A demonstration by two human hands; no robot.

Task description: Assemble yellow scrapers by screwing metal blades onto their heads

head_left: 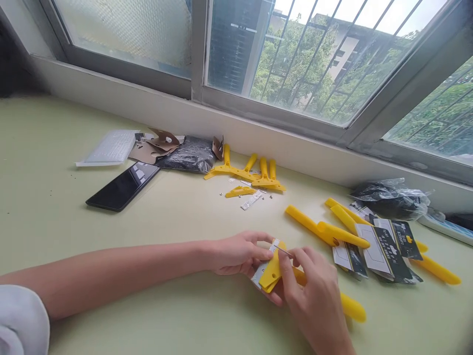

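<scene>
My left hand is closed around the head of a yellow scraper, thumb on top and fingers beneath. A grey metal blade shows along the scraper's left side. The yellow handle runs to the lower right, partly hidden behind my right hand. Between the thumb and fingers of that hand is a thin metal rod. Its tip reaches the upper part of the scraper head; what kind of tool it is, I cannot make out.
Yellow scraper parts and small hardware lie near the window wall. Yellow handles and printed cards are piled at right, a plastic-wrapped black bundle behind them. A phone, black bag and bubble wrap lie at left.
</scene>
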